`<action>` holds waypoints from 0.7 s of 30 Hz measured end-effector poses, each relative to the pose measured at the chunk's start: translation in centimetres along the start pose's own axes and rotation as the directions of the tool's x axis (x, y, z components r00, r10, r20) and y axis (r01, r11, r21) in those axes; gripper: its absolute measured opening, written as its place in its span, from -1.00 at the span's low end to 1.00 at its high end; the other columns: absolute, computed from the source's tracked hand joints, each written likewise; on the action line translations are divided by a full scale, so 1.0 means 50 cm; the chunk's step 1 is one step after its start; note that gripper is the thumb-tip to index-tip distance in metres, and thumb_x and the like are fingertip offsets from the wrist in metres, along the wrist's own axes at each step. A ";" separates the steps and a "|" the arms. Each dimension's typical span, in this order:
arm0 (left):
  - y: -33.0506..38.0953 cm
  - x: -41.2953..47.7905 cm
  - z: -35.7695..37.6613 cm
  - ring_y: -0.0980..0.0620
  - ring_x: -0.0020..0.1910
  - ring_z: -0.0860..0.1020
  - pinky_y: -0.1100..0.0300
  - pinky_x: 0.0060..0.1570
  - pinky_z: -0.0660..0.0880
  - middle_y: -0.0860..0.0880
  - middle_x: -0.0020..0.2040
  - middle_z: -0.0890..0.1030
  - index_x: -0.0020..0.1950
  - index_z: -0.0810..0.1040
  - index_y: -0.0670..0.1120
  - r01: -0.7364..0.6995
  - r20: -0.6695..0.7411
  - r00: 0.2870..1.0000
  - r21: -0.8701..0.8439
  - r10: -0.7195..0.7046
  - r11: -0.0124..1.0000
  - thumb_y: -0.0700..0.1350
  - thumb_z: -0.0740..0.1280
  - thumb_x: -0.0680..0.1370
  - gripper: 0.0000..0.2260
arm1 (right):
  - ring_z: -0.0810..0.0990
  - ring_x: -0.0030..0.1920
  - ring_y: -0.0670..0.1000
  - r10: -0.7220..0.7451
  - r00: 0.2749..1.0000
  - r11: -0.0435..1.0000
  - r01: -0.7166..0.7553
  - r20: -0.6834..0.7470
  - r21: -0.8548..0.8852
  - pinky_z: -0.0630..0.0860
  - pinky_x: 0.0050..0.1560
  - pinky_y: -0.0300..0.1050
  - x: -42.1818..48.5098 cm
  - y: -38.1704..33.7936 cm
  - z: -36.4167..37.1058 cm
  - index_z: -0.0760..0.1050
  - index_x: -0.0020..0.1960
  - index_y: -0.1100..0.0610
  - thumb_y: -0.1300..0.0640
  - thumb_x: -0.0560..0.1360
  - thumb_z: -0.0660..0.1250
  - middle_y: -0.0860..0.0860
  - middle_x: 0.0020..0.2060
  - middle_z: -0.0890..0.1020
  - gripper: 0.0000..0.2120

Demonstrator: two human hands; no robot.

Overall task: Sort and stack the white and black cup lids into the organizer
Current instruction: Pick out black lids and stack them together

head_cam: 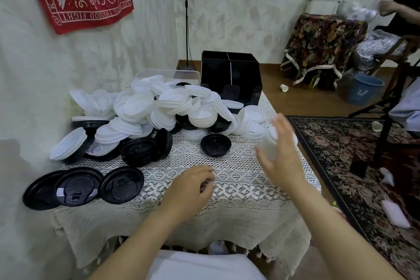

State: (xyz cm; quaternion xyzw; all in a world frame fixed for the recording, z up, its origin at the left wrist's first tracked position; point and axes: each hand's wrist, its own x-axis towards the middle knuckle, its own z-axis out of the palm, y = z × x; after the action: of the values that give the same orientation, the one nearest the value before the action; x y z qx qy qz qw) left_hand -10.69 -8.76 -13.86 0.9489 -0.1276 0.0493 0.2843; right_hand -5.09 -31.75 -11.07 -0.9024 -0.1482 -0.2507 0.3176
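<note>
I see my right hand [281,161] gripping a blurred stack of round white plastic lids [270,141] over the lace-covered bench [238,191]. My left hand [193,186] rests there loosely curled, holding nothing. The glossy black organizer [229,75] stands behind the mixed lid pile [159,107].

Clothed table [227,216] is carrying: lid heap [145,111], lone black lid [216,145], three black lids [77,185] overhanging front-left; organizer [231,79], clear bin [166,74] standing behind.

Right hand [281,157] and its white lids [269,141] motion-blurred, count unreadable. Left hand [193,185] fingers curl over something dark, unidentifiable. Lid pile [159,107] hides organizer's [229,70] near base; person [400,7] at far right cut by edge.
</note>
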 end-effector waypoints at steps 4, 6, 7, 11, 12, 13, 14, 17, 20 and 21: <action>0.000 0.006 -0.005 0.28 0.21 0.41 0.30 0.29 0.34 0.21 0.30 0.48 0.21 0.59 0.02 0.056 -0.005 0.998 -0.102 -0.057 0.993 -0.07 0.28 0.58 -0.77 | 0.21 0.49 -0.03 -0.172 0.914 0.967 0.227 0.367 -0.114 -0.02 0.45 -0.21 -0.001 -0.070 0.074 0.21 0.52 0.06 0.03 0.61 0.22 -0.02 0.49 0.29 -0.49; 0.001 0.008 -0.012 0.29 0.11 0.47 0.40 0.15 0.39 0.20 0.24 0.53 0.20 0.59 0.03 0.089 -0.003 0.996 -0.174 -0.091 0.981 -0.09 0.31 0.56 -0.77 | 0.27 0.47 0.04 -0.147 0.907 0.959 0.229 0.395 -0.168 0.02 0.48 -0.14 -0.001 -0.083 0.108 0.30 0.48 0.12 0.04 0.62 0.19 0.04 0.44 0.38 -0.56; 0.000 0.009 -0.015 0.28 0.05 0.49 0.42 0.07 0.42 0.17 0.21 0.55 0.22 0.58 0.04 0.110 -0.004 0.994 -0.210 -0.114 0.971 -0.10 0.32 0.56 -0.76 | 0.35 0.42 0.07 -0.120 0.914 0.957 0.210 0.389 -0.198 0.12 0.46 -0.09 -0.001 -0.087 0.120 0.40 0.41 0.15 0.05 0.62 0.20 0.07 0.37 0.47 -0.61; -0.006 0.011 -0.018 0.19 0.15 0.50 0.35 0.12 0.41 0.13 0.31 0.49 0.39 0.41 0.09 0.159 -0.022 0.984 -0.347 -0.177 0.924 -0.14 0.34 0.55 -0.58 | 0.57 -0.04 0.08 -0.045 0.951 0.963 0.122 0.305 -0.240 0.49 0.03 -0.04 0.003 -0.100 0.131 0.62 0.01 0.15 0.10 0.58 0.26 0.04 -0.10 0.66 -0.81; -0.006 0.011 -0.018 0.18 0.24 0.45 0.33 0.18 0.36 0.12 0.36 0.44 0.43 0.35 0.09 0.164 -0.024 0.981 -0.412 -0.191 0.896 -0.16 0.36 0.55 -0.52 | 0.58 -0.14 0.03 0.000 0.961 0.983 0.051 0.278 -0.176 0.48 -0.12 -0.12 0.003 -0.105 0.127 0.60 -0.02 0.13 0.09 0.58 0.25 0.00 -0.17 0.66 -0.83; -0.006 0.012 -0.018 0.16 0.30 0.40 0.30 0.21 0.33 0.11 0.40 0.39 0.46 0.29 0.10 0.174 -0.026 0.977 -0.474 -0.212 0.863 -0.16 0.37 0.54 -0.46 | 0.57 -0.24 -0.04 0.078 0.962 0.997 -0.072 0.262 -0.033 0.44 -0.26 -0.23 0.001 -0.114 0.119 0.58 -0.05 0.10 0.10 0.59 0.25 -0.07 -0.26 0.65 -0.85; -0.006 0.011 -0.020 0.14 0.32 0.37 0.26 0.22 0.32 0.10 0.43 0.35 0.49 0.22 0.11 0.186 -0.026 0.972 -0.526 -0.234 0.830 -0.16 0.39 0.53 -0.40 | 0.55 -0.32 -0.12 0.177 0.944 0.957 -0.231 0.279 0.173 0.39 -0.35 -0.35 -0.002 -0.125 0.110 0.55 -0.11 0.09 0.14 0.60 0.25 -0.14 -0.35 0.63 -0.85; -0.002 0.010 -0.024 0.07 0.34 0.33 0.21 0.21 0.31 0.11 0.42 0.29 0.53 0.10 0.15 0.192 -0.009 0.969 -0.601 -0.247 0.776 -0.13 0.45 0.48 -0.25 | 0.69 -0.18 0.01 0.361 0.782 0.425 -0.623 0.508 0.656 0.57 -0.22 -0.27 -0.010 -0.142 0.089 0.51 0.02 0.23 0.22 0.63 0.18 0.03 -0.22 0.72 -0.86; 0.000 0.010 -0.022 0.17 0.30 0.35 0.28 0.23 0.31 0.26 0.28 0.32 0.52 0.10 0.14 0.165 -0.004 0.978 -0.597 -0.209 0.785 -0.11 0.51 0.43 -0.19 | 0.69 -0.05 0.16 0.326 0.624 0.040 -0.760 0.711 0.649 0.64 -0.04 -0.04 -0.024 -0.137 0.077 0.44 0.19 0.33 0.26 0.65 0.13 0.25 -0.02 0.68 -0.80; -0.002 0.010 -0.022 0.20 0.30 0.37 0.30 0.23 0.32 0.27 0.27 0.35 0.52 0.12 0.11 0.166 -0.004 0.978 -0.587 -0.209 0.792 -0.10 0.51 0.42 -0.20 | 0.69 -0.07 0.15 0.296 0.595 -0.018 -0.779 0.748 0.627 0.65 -0.09 -0.07 -0.029 -0.137 0.072 0.45 0.20 0.33 0.28 0.64 0.13 0.25 0.00 0.67 -0.79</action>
State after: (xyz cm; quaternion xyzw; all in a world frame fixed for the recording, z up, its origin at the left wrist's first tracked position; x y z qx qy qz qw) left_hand -10.23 -8.19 -12.92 0.8213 -0.0319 0.0120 0.5695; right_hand -7.94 -24.44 -10.87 -0.5279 0.0494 0.2315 0.8157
